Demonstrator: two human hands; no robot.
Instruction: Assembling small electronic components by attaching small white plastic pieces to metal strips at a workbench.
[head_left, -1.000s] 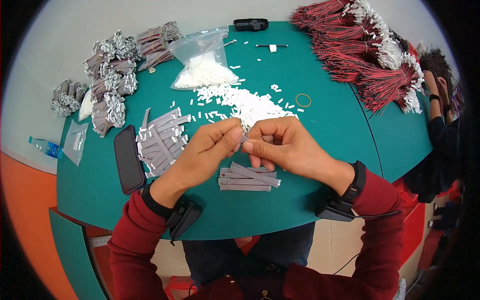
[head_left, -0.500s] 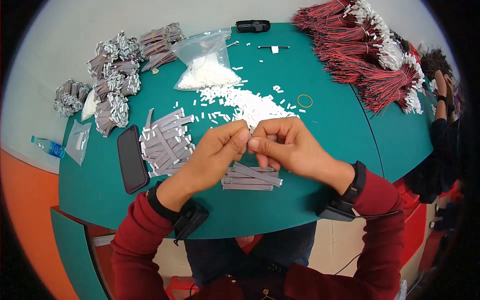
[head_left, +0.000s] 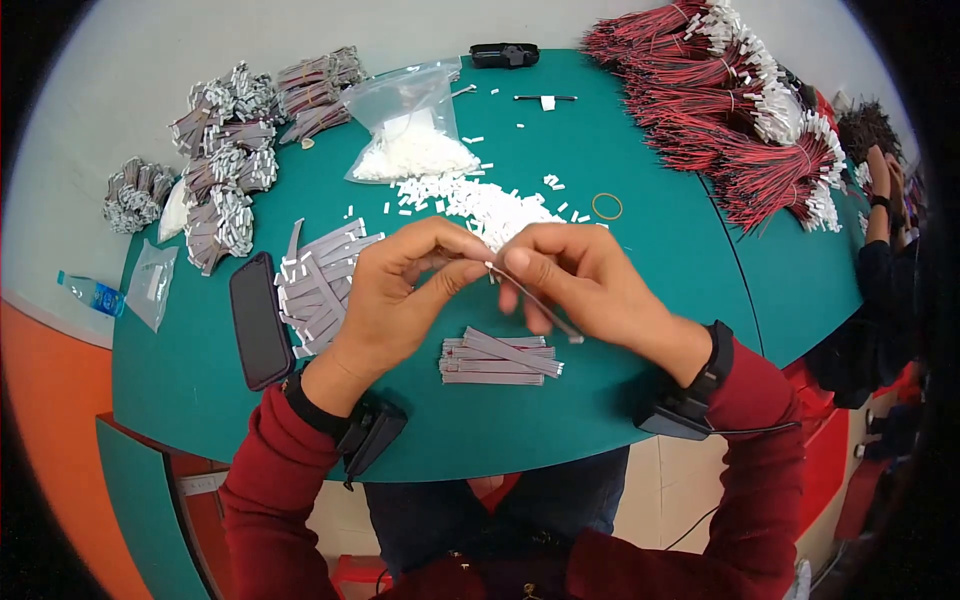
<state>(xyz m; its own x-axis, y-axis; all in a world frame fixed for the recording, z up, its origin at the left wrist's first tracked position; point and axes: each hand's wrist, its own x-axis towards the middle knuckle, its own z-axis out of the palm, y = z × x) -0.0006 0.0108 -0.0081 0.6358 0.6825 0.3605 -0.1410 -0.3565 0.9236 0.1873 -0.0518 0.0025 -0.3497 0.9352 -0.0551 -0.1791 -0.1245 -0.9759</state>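
A short grey ribbon cable (head_left: 556, 319) hangs at a slant between my hands, with a small white piece at its upper end. My right hand (head_left: 590, 280) is closed, pinching the cable between thumb and forefinger near that end. Thumb and forefinger of my left hand (head_left: 405, 285) press together at the white tip; their exact grip on it is partly hidden. Below the hands lies a stack of grey ribbon cables (head_left: 500, 360). Just beyond them spreads a heap of small white connector housings (head_left: 495, 210).
Ribbon cables with white ends (head_left: 325, 285) lie left, beside a phone (head_left: 262, 320). Behind stand a bag of white housings (head_left: 415, 150) and bundled grey cables (head_left: 235, 170). Red-and-black wire bundles (head_left: 720, 100) fill the far right. A rubber band (head_left: 607, 206) and bottle (head_left: 92, 293) also show.
My left hand has shifted left and opened out from its tighter curl. The ribbon cable now shows below my right hand, where it was hidden before.
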